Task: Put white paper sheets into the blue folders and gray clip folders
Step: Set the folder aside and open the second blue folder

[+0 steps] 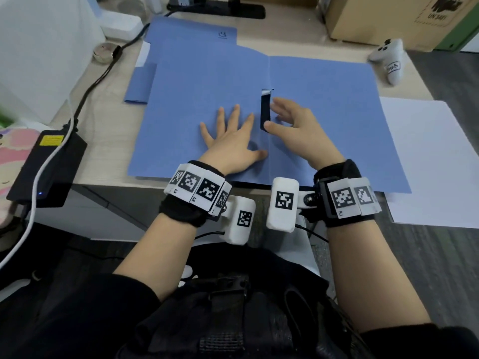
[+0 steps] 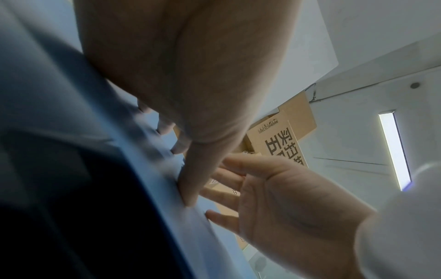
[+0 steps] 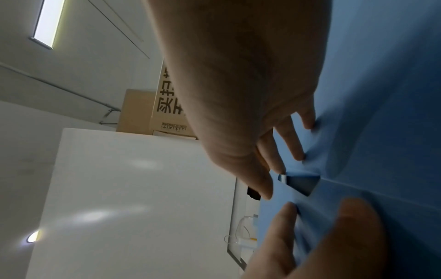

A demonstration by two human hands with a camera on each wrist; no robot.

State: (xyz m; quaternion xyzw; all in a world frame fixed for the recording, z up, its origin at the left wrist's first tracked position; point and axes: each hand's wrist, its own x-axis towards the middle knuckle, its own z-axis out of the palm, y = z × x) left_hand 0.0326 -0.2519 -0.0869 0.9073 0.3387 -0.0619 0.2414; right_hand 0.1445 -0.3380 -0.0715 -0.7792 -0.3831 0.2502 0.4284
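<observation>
Lying open across the desk (image 1: 108,117), a blue folder (image 1: 324,104) shows both inner leaves, with a dark clip (image 1: 265,112) standing along its centre fold. The left hand (image 1: 230,143) presses flat on the left leaf, fingers spread and straight, thumb reaching toward the fold; the left wrist view shows its fingertips (image 2: 188,196) touching the blue surface. The right hand (image 1: 298,130) hovers just right of the clip, fingers loosely extended and parted, thumb tip at the clip's near end; whether it actually touches the clip cannot be told. In the right wrist view this hand's fingertips (image 3: 299,152) meet the blue leaf beside the clip (image 3: 302,182).

A second folder (image 1: 191,40) lies partly under the open one, toward the far left. White paper (image 1: 430,156) sits on the desk's right edge, its corner tucked beneath the open folder.

A black power brick (image 1: 49,164) with cables lies at the left, a white controller (image 1: 388,60) at the far right, and a cardboard box (image 1: 383,16) behind it.
</observation>
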